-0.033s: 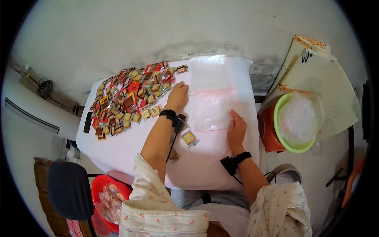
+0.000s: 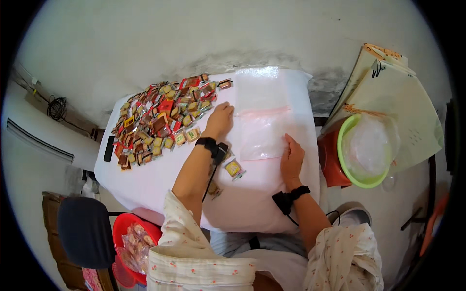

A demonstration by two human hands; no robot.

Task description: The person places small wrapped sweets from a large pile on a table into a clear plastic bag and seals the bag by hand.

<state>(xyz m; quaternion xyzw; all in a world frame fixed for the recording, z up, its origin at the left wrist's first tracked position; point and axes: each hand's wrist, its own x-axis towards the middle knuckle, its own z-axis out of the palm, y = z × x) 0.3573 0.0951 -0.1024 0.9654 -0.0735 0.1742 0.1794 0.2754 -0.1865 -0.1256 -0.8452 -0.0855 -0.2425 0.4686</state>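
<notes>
My left hand (image 2: 219, 119) rests on the white-covered table (image 2: 189, 208), fingers loosely bent, between the pile of wrapped snacks (image 2: 160, 116) and two flat clear bags (image 2: 262, 133) with pink seal lines. My right hand (image 2: 292, 157) lies at the bags' right edge, fingers loosely bent and touching or almost touching the plastic; I see nothing held in either hand. A yellow wrapped piece (image 2: 233, 169) lies below the bags, and another small packet (image 2: 213, 190) is partly behind my left wrist cable. Both wrists wear black bands with small boxes.
A black flat object (image 2: 108, 149) lies at the table's left edge. Right of the table are a red bucket (image 2: 329, 162), a green basin (image 2: 347, 165) with clear plastic and leaning boards (image 2: 410, 116). At lower left stand a dark chair (image 2: 83, 233) and a red basin (image 2: 122, 220) of packaged food.
</notes>
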